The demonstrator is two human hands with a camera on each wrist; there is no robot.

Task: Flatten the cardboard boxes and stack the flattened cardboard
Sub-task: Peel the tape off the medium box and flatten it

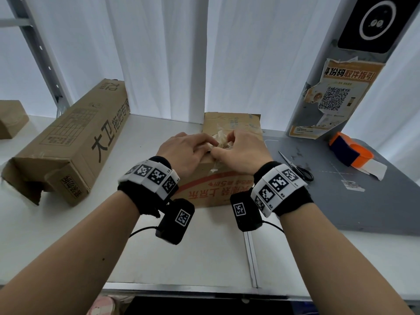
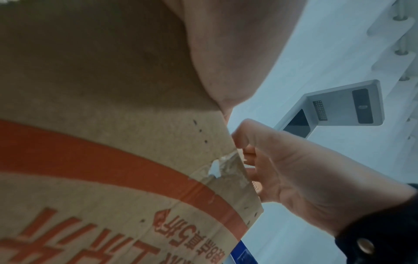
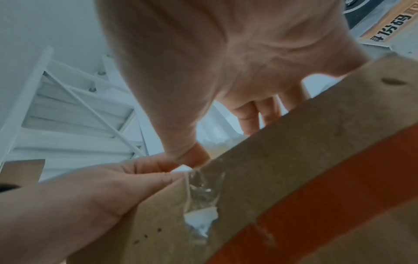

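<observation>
At frame centre, on the white bench, the red-printed cardboard box is being worked by both hands: crumpled clear tape is being pinched by the left hand and right hand. Farther left, a long box is lying open-ended.

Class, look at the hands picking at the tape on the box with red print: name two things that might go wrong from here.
1. The tape is crumpled and torn; it may shred rather than peel, leaving the box sealed.
2. Both hands, left and right, work the top; nothing else steadies the box, so a hard tug might slide it towards the scissors.
</observation>
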